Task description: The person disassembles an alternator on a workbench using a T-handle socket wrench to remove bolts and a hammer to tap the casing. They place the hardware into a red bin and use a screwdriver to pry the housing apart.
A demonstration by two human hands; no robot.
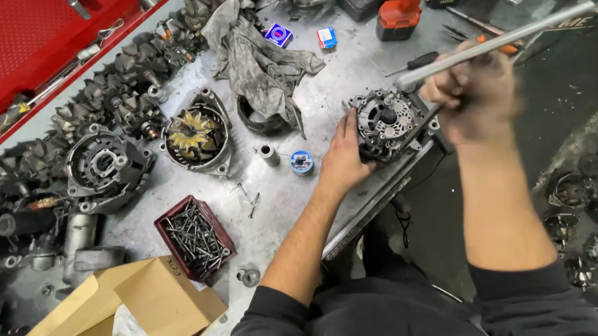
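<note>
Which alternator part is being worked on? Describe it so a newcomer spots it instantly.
Start at the metal workbench and follow its near edge to the right. There the left hand steadies a grey alternator end housing, while the right hand holds a long metal bar above it. Unlike the housings lying further left, it alone is being touched.

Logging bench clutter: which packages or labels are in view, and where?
Small blue box: bench top, beside the grey rag.
Small box, blue, white and red: right of the first.
Open brown cardboard box: near bench edge, lower left, clear bag inside.
</note>
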